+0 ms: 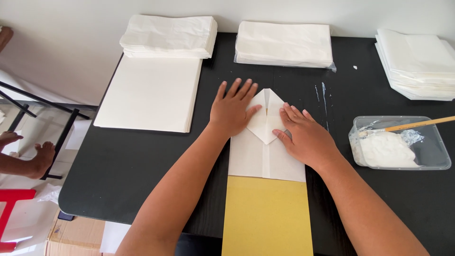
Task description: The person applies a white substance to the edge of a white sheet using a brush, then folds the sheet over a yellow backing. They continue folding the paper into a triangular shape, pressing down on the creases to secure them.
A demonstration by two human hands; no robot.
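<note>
I have my left hand (232, 110) and right hand (305, 136) pressed flat, fingers spread and gripping nothing, on the folded white paper bag (265, 142). A yellow card (266, 215) pokes out below it.

left hand (232, 111) flat, fingers spread, right hand (305, 135) flat, palms down

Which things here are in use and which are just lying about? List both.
In use:
left hand and right hand, pressing the folded white paper
yellow card sticking out beneath it

Lying about:
stack of flat sheets
three piles of folded paper
paste tub with brush
</note>
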